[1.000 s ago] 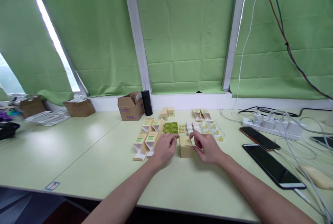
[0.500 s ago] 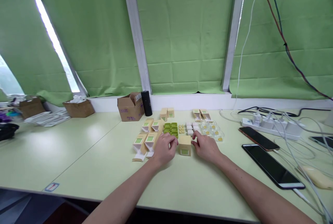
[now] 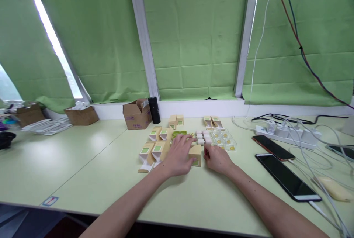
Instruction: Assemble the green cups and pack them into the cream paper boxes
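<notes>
A small tan box (image 3: pixel 196 152) with a green label on its near face stands on the pale green table (image 3: pixel 91 164). My left hand (image 3: pixel 178 155) lies against the box's left side, its fingers stretched forward over the green trays (image 3: pixel 177 133). My right hand (image 3: pixel 217 158) has its fingers curled against the box's right side, just in front of the white pieces (image 3: pixel 203 135). Left of my hands lie several tan boxes with open flaps (image 3: pixel 151 151).
Clear cases with yellow contents (image 3: pixel 224 139) sit right of the white pieces. Behind stand a cardboard box (image 3: pixel 136 114) and a black cylinder (image 3: pixel 153 109). At the right are two phones (image 3: pixel 287 175), a power strip (image 3: pixel 287 133) and loose cables. More cardboard boxes (image 3: pixel 81 115) sit far left.
The tan box was turned so its green label faces me. My left hand then opened and reached forward over the green trays. My right hand stayed at the box's right side.
</notes>
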`<state>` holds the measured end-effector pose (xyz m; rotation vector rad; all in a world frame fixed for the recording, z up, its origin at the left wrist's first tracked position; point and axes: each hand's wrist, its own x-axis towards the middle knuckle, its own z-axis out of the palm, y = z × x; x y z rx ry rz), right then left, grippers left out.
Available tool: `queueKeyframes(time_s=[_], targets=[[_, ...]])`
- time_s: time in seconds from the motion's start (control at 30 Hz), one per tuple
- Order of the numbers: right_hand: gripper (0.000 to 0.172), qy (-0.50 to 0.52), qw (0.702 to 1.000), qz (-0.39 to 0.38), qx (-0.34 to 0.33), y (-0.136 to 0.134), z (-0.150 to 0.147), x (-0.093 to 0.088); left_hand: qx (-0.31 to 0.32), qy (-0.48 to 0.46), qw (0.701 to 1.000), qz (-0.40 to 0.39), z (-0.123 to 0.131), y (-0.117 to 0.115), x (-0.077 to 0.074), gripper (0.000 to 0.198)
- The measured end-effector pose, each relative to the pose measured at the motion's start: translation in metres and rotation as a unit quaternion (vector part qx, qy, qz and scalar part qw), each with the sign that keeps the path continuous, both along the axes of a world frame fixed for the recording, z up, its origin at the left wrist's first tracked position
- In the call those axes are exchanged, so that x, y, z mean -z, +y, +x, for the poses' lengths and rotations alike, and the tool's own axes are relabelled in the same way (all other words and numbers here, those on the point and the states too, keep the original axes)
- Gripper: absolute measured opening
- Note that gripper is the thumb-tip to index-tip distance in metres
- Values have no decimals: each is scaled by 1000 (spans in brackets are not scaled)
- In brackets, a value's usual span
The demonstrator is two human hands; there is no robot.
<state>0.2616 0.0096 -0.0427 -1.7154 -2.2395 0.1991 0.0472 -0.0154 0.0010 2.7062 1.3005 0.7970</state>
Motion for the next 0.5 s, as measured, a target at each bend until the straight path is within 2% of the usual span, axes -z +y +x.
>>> queueKeyframes(time_s=[0.13,0.37,0.5], targets=[[11,-5,1000,-2,4,0,0,1,28,88,996,-5,8,6,-10,69],[11,-13,1000,3,2,-1,0,1,50,217,974,-41,29,23,-33,46],[9,-14,1000,-6,6,-1,-1,0,54,254,964,-49,31,36,-47,53]])
